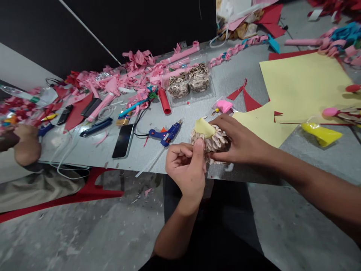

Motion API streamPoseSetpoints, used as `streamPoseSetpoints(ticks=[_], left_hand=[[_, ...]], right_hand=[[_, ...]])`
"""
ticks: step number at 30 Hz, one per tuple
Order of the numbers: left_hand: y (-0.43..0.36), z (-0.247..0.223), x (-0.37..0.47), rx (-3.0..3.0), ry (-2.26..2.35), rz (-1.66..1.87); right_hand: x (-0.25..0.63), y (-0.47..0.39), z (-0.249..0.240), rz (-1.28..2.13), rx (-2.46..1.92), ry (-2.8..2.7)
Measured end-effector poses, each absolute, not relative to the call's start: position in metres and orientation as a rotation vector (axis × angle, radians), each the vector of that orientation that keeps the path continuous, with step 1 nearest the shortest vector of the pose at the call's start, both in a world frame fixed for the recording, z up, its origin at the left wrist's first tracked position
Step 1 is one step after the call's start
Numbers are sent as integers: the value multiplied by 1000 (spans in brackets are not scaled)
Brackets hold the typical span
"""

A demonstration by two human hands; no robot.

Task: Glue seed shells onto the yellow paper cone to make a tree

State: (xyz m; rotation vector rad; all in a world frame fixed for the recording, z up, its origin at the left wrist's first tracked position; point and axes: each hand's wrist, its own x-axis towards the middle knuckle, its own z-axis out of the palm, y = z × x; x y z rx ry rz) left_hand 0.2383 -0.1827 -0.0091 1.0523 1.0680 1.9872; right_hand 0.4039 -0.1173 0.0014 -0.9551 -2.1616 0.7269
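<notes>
at the near edge of the grey table, the person holds a seed-covered piece with a pale yellow patch on its upper left. the right hand grips it from the right, thumb below and fingers spread over the far side. the left hand is at its near left, fingers curled and thumb tip against the seeds just below the patch; whether anything is pinched there, one cannot tell. just left lies a blue glue gun, with a phone farther left. beyond, a clear box holds more seeds. a pink packet lies just past the right hand, and yellow sheets spread at the right. at the far left shows another person's arm.
</notes>
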Motion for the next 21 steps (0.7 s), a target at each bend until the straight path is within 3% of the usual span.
streamPoseSetpoints(ticks=[8,13,17,21], left_hand=[[-193,-13,228,1207,1110,1981],[-189,21,182,1640,1205,2013],[-123,64,137,2206,1391,1568],[-1,80,120,2463,1588,1070]], right_hand=[[404,-116,-4,692,-963,-2150],[403,-116,-5,701,-1030,-2140],[400,-119,-3,716,-1163,-2071],[400,-122,1,753,-1192,-2095]])
